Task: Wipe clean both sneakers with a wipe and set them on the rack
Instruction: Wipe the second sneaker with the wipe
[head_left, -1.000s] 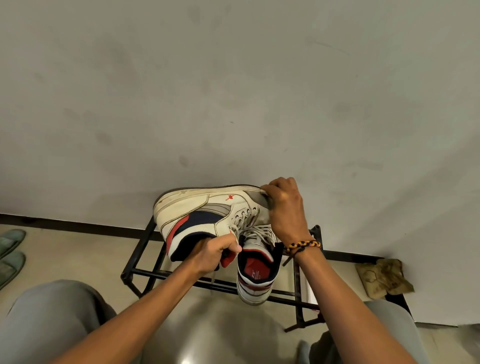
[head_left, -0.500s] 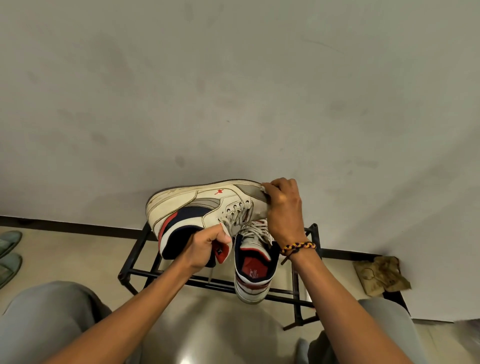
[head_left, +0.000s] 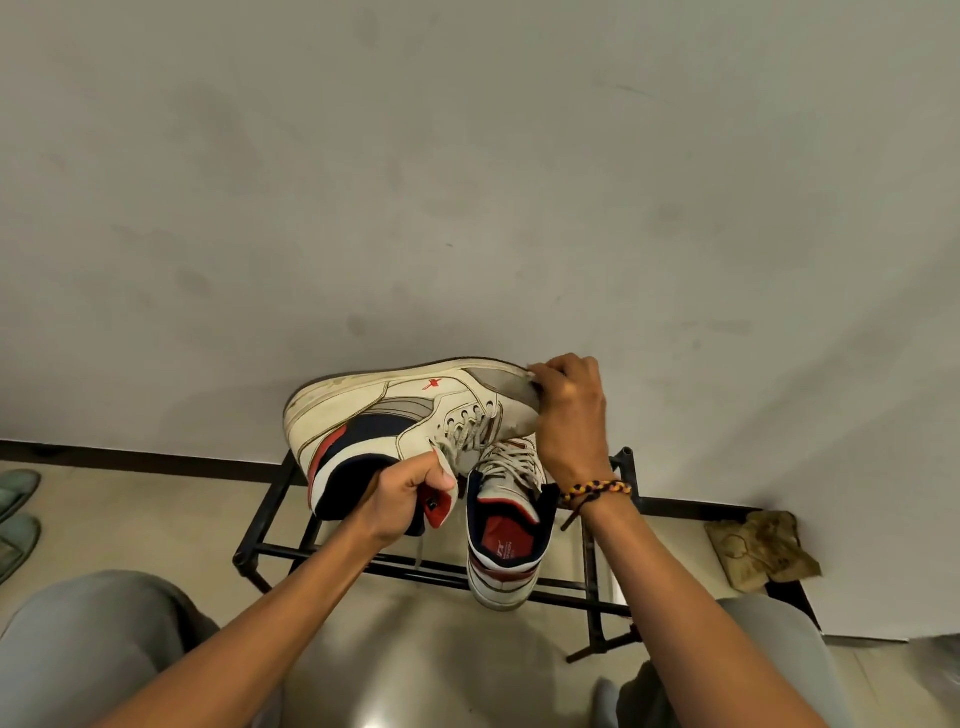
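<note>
1. Currently you're mid-wipe on the first sneaker (head_left: 395, 415), held in the air above the rack (head_left: 270, 551), close to the wall.
2. Your left hand (head_left: 402, 501) is curled round the collar and tongue at the heel end, thumb on top. Your right hand (head_left: 569, 410) is curled over the toe; a scrap of something pale shows at the fingertips (head_left: 535, 375), likely the wipe, but it's mostly hidden, so I can't confirm.
3. Orientation: the sneaker lies on its side, long axis running left–right, heel to your left, toe to your right, sole edge turned toward the wall.
4. The second sneaker (head_left: 506, 535) already sits on the rack just below, toe toward the wall, heel toward you and overhanging the front bar. Can't tell if it's been wiped.
5. Next move, my read: work the toe and sole edge, where grime still shows, then rotate the sneaker upright, toe to the wall, and lower it left of the other one.
6. Risk: a loose lace (head_left: 420, 551) hangs down by the bars and could snag.
</note>
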